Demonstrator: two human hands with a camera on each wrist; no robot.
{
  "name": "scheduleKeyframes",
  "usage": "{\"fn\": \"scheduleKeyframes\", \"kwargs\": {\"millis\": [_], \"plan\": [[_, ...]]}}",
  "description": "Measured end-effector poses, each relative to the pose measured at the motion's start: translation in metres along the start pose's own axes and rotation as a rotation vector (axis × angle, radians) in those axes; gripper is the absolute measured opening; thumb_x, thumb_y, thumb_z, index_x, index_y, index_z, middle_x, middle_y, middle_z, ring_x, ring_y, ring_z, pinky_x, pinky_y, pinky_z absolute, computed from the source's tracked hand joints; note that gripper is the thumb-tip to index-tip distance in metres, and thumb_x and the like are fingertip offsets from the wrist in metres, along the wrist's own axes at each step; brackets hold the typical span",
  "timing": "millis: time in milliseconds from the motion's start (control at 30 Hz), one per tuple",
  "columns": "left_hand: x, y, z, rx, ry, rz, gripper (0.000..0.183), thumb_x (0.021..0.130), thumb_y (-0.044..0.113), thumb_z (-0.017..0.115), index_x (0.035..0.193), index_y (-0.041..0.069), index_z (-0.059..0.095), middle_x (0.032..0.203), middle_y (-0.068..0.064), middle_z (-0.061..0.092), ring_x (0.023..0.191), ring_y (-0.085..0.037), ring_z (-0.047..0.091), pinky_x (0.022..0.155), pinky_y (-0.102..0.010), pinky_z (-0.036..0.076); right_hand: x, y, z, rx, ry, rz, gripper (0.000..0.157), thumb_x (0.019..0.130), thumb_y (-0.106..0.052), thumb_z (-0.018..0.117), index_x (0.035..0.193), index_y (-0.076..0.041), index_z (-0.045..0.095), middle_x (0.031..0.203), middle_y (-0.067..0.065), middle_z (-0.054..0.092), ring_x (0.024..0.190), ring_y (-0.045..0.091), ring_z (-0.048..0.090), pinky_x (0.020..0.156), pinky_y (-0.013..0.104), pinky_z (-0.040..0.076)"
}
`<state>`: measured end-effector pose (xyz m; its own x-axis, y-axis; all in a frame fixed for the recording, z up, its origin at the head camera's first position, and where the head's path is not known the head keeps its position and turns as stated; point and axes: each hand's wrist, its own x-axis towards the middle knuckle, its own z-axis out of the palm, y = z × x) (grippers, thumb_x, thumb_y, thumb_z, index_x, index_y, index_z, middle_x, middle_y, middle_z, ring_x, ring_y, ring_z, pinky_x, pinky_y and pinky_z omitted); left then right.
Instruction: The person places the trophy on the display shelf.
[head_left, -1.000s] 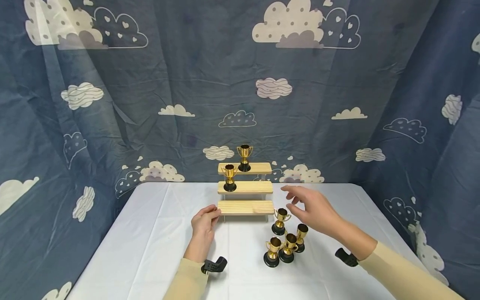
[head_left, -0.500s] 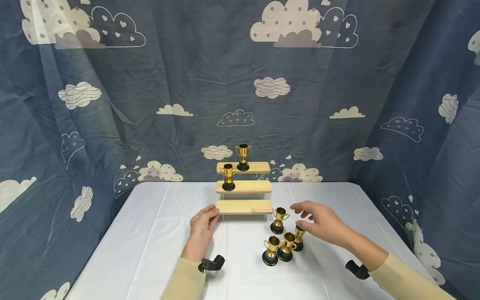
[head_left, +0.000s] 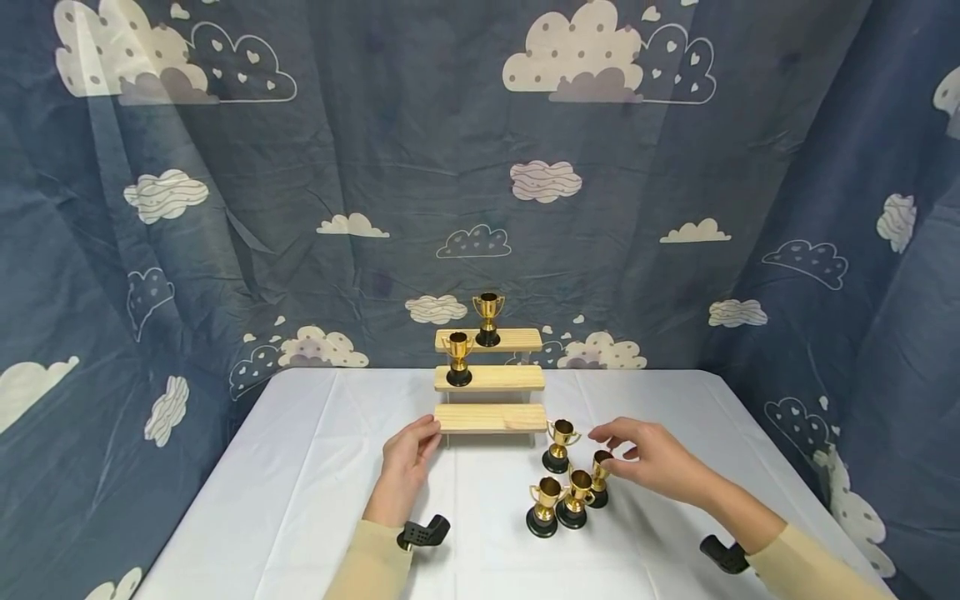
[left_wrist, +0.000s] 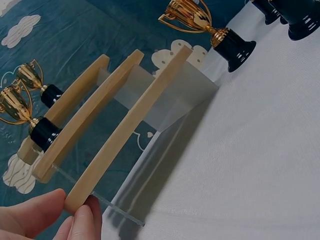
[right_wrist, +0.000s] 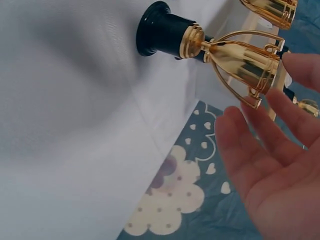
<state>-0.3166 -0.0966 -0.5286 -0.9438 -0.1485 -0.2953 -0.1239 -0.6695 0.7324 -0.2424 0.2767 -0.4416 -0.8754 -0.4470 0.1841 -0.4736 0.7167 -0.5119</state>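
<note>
The white cloth-covered worktop (head_left: 495, 562) is viewed forward-down from the head. The tiered pale-wood stand (head_left: 502, 377) is shared by close, tilted wrist views.

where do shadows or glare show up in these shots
Head view: a pale streak brightens the upper left of the backdrop; a soft shadow lies on the tablecloth below the right hand. Left wrist view: a darker shadow lies along the tablecloth by the shelf stand. Right wrist view: bright glints on the gold trophy, a broad, soft-edged shadow on the tablecloth.
</note>
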Motion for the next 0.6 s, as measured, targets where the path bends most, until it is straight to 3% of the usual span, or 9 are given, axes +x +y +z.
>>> {"fn": "scheduleKeyframes", "kwargs": {"millis": [200, 367, 600], "plan": [[0.001, 0.0, -0.001, 0.008, -0.009, -0.001, 0.05, 0.086, -0.021, 0.062, 0.134, -0.019, 0.05, 0.138, -0.035, 0.049, 0.113, -0.029, 0.063, 0.1, -0.035, 0.052, -0.003, 0.007, 0.004, 0.034, -0.014, 0.007, 0.037, 0.086, -0.017, 0.081, 0.12, -0.021, 0.069, 0.113, -0.008, 0.068, 0.099, 0.013, 0.065, 0.079, 0.039, 0.062], [0.001, 0.0, -0.002, 0.027, -0.02, -0.004, 0.049, 0.086, -0.019, 0.063, 0.134, -0.018, 0.051, 0.136, -0.033, 0.052, 0.113, -0.028, 0.064, 0.1, -0.033, 0.052, -0.006, 0.011, 0.006, 0.087, -0.018, 0.004, 0.036, 0.085, -0.018, 0.082, 0.119, -0.017, 0.069, 0.114, 0.0, 0.069, 0.097, 0.02, 0.066, 0.078, 0.041, 0.062], [0.001, 0.001, -0.004, 0.037, -0.036, -0.001, 0.048, 0.088, -0.018, 0.064, 0.134, -0.018, 0.05, 0.131, -0.03, 0.056, 0.105, -0.023, 0.066, 0.101, -0.034, 0.051, -0.007, 0.016, 0.011, 0.112, 0.009, 0.032, 0.037, 0.083, -0.015, 0.083, 0.117, -0.018, 0.07, 0.112, -0.005, 0.069, 0.096, 0.018, 0.065, 0.078, 0.038, 0.062]]}}
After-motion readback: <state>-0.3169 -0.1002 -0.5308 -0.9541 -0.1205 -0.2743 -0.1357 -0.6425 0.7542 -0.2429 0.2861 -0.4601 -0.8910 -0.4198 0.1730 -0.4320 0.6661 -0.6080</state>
